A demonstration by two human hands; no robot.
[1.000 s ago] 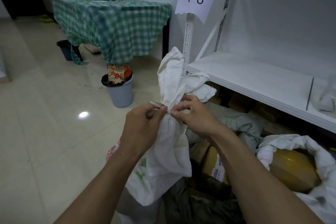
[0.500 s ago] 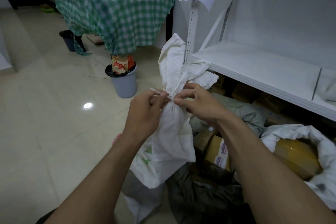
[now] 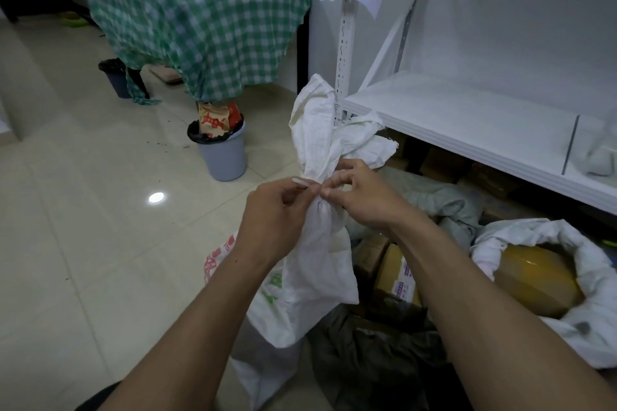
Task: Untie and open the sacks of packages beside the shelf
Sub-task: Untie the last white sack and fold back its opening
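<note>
A white woven sack (image 3: 317,264) stands upright in front of me, its neck bunched and bound by a thin white tie (image 3: 304,182). My left hand (image 3: 272,217) pinches the loose end of the tie at the left of the neck. My right hand (image 3: 362,195) pinches the tie and the gathered cloth at the right of the neck. The sack's loose top flares above both hands. A second white sack (image 3: 581,284) at the right lies open with a yellow package (image 3: 537,280) showing inside.
White shelf (image 3: 467,117) with a "1-3" label stands at the right. Cardboard boxes (image 3: 397,277) and grey bags (image 3: 444,200) lie under and beside it. A grey bin (image 3: 223,153) and a table with green checked cloth (image 3: 200,30) stand behind on the tiled floor.
Both hands stay at the sack's neck on the tie. The view has shifted slightly, and the fingers have worked a little at the knot.
</note>
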